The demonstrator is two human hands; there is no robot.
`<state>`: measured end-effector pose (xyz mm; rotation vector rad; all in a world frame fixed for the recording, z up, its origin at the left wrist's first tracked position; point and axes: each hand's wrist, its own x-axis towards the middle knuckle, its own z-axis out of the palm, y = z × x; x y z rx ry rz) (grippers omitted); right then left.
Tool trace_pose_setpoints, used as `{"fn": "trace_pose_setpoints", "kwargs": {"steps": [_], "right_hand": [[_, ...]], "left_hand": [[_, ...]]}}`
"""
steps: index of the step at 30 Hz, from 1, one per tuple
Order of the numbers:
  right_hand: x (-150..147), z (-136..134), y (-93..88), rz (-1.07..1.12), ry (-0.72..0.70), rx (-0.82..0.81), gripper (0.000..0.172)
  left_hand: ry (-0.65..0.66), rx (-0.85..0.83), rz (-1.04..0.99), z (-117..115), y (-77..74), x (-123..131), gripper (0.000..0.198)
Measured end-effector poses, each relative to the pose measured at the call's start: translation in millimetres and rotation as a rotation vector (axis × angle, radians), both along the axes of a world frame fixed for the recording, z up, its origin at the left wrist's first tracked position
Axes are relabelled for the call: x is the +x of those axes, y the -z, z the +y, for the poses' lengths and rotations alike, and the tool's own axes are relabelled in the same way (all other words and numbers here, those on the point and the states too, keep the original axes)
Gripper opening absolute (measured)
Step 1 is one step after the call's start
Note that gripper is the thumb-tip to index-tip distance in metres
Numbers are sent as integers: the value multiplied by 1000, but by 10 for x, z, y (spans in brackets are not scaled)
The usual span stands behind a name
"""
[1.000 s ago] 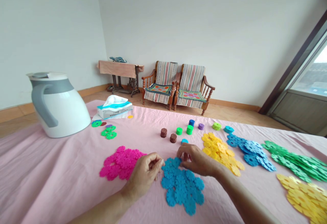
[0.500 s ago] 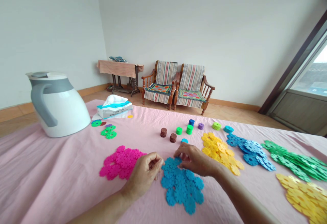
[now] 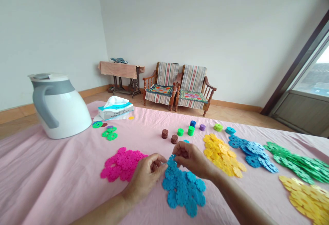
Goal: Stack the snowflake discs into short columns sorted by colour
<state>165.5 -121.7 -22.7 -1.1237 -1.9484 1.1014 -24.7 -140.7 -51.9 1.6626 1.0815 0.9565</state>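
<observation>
A blue plastic snowflake disc [image 3: 171, 160] is raised at the far end of a loose pile of blue snowflake discs [image 3: 182, 189]. My right hand [image 3: 190, 156] pinches it from the right with bent fingers. From the left, the thumb and forefinger of my left hand [image 3: 147, 172] close at the disc's near-left edge; the exact contact is partly hidden. Left of the pile, a heap of pink snowflake discs [image 3: 123, 163] lies partly behind my left hand. Just beyond my right hand, a small blue stack [image 3: 186, 141] shows in part.
Small stacks stand farther back, among them brown [image 3: 165, 134] and green [image 3: 191, 130] ones. Yellow discs [image 3: 221, 154], darker blue discs [image 3: 254, 151] and green discs [image 3: 295, 161] spread rightward. A white jug [image 3: 66, 108] and a tissue box [image 3: 117, 110] stand left on the pink cloth [image 3: 84, 180].
My right hand has drawn slightly left and closed its fingers on a blue disc. The left fingertips have shifted a little right, up to that disc.
</observation>
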Motion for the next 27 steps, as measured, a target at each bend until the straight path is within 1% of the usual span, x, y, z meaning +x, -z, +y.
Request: {"fn": "trace_pose_setpoints", "kwargs": {"steps": [4, 10, 14, 17, 19, 20, 21, 23, 25, 27], "right_hand": [[-135, -90, -25, 30, -8, -10, 8], [-199, -152, -10, -97, 13, 196, 27], [-231, -179, 19, -160, 28, 321, 25], [-239, -185, 41, -200, 8, 370, 24], [-216, -149, 60, -228, 27, 409, 24], [-189, -113, 72, -234, 67, 431, 24], [-151, -67, 85, -231, 137, 454, 23], [-41, 50, 117, -202, 347, 466, 23], [97, 174, 162, -177, 595, 467, 24], [232, 278, 224, -192, 701, 446, 25]], "left_hand": [[40, 4, -6, -8, -18, -5, 28], [16, -53, -95, 2, -19, -8, 33], [10, -72, -107, 8, -25, -15, 35], [-1, -80, -118, 20, -22, -22, 36], [-14, -86, -123, 27, -17, -24, 37], [-22, -86, -128, 29, -16, -23, 37], [-28, -85, -131, 29, -16, -22, 38], [-29, -78, -128, 24, -20, -17, 38], [-20, -70, -108, 14, -27, -11, 39], [-13, -65, -89, 6, -34, -7, 38]]}}
